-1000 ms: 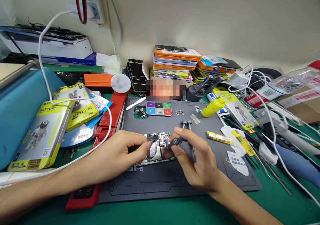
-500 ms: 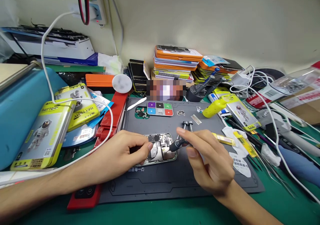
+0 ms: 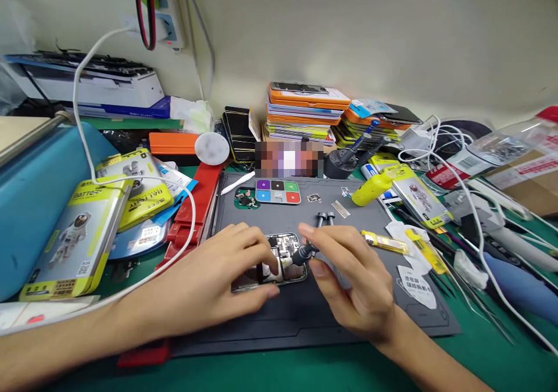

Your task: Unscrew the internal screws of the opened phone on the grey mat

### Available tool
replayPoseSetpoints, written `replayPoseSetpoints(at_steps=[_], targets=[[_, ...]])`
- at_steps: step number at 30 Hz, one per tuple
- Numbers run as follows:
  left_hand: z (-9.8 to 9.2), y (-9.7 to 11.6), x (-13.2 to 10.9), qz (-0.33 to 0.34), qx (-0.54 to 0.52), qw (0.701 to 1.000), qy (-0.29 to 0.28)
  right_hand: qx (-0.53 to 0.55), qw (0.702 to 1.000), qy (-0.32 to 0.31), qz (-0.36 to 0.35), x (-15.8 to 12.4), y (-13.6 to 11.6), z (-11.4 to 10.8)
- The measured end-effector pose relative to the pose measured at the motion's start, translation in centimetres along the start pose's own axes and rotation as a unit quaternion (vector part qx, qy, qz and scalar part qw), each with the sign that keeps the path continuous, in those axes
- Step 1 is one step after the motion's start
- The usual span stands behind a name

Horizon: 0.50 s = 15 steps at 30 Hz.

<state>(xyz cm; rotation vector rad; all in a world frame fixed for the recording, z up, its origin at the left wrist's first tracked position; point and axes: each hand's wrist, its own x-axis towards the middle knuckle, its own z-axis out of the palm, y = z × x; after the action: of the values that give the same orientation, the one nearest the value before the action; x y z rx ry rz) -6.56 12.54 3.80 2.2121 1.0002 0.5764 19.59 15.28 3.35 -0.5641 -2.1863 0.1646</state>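
Note:
An opened smartphone (image 3: 291,247) lies on the dark grey work mat (image 3: 279,328), its boards and inner parts showing. My left hand (image 3: 231,270) is spread over the phone's left part, thumb and fingers apart, covering much of it. The bent forefinger reaches down onto the parts. My right hand (image 3: 357,281) pinches a dark screwdriver (image 3: 301,255) between thumb and fingers, its tip pointing at the phone's right part. Two more screwdriver-like tools with round caps (image 3: 326,215) show just behind that hand.
A colour-blocked tray (image 3: 278,192) and small parts sit behind the phone. A yellow bottle (image 3: 370,191) stands at the right rear. Battery boxes (image 3: 78,235) and a red clamp-like tool (image 3: 192,212) are at the left. Tweezers (image 3: 483,310) and a white cable (image 3: 475,206) lie right.
My left hand has gone from a closed pinch at the phone's edge to spread fingers over it. My right hand has shifted slightly left with the screwdriver.

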Motion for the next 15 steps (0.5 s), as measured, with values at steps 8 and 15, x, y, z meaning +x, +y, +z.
replayPoseSetpoints(at_steps=[8,15], targets=[[1.7,0.5,-0.2,0.062,0.241,0.968,0.021,-0.005,1.000,-0.012,0.004,-0.1,0.1,0.3],[2.4,0.7,-0.3,0.017,0.267,0.964,0.018,-0.006,1.000,-0.014,0.001,-0.2,0.0,0.4]])
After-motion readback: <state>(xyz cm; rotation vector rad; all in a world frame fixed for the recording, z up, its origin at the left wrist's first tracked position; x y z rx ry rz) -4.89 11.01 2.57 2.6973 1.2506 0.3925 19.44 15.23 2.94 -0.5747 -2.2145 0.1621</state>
